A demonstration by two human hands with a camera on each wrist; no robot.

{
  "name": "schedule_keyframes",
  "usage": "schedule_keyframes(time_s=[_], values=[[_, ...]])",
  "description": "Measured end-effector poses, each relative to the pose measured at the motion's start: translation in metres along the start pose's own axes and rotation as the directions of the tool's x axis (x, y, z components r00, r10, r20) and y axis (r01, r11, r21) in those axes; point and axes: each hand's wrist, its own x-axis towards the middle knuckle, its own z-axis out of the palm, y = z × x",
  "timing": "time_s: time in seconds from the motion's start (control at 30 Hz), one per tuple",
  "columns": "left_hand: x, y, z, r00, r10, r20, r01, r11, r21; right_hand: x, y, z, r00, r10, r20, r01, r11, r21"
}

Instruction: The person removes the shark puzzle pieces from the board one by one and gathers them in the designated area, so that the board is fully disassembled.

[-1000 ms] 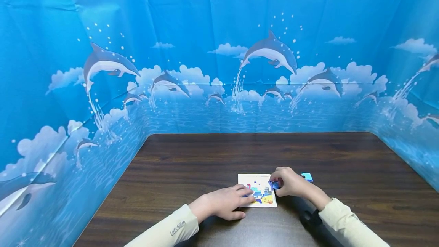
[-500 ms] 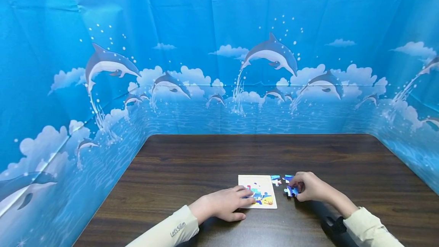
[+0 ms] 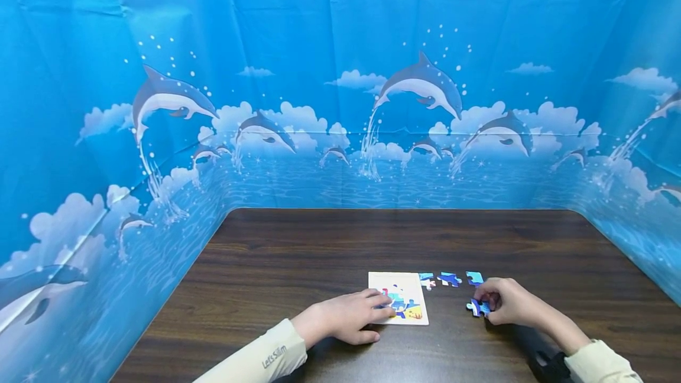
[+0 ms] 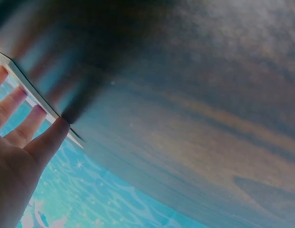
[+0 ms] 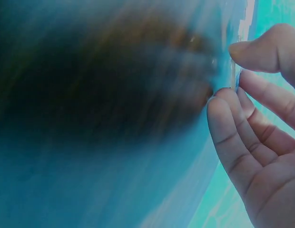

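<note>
In the head view, your left grip (image 3: 346, 315), spread, rests on the puzzle board (image 3: 391, 279); your right grip (image 3: 511, 303) pinches a puzzle piece (image 3: 477, 308) right of it. Left wrist: fingers (image 4: 48, 143) spread over the board's edge. Right wrist: piece pinched edge-on.

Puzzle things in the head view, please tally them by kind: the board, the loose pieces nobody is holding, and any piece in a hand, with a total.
Puzzle board: 1
Unheld pieces, visible: 3
Held piece, in the right hand: 1
Total: 5
</note>
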Motion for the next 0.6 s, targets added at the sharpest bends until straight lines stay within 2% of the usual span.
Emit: schedule_keyframes(time_s=[0.6], values=[[0.0001,-0.0001,0.0012,1.000,-0.006,-0.001,0.006,1.000,-0.009,-0.0050,0.0032,-0.0063,0.998,0.058,0.023,-0.058,0.998,-0.005]])
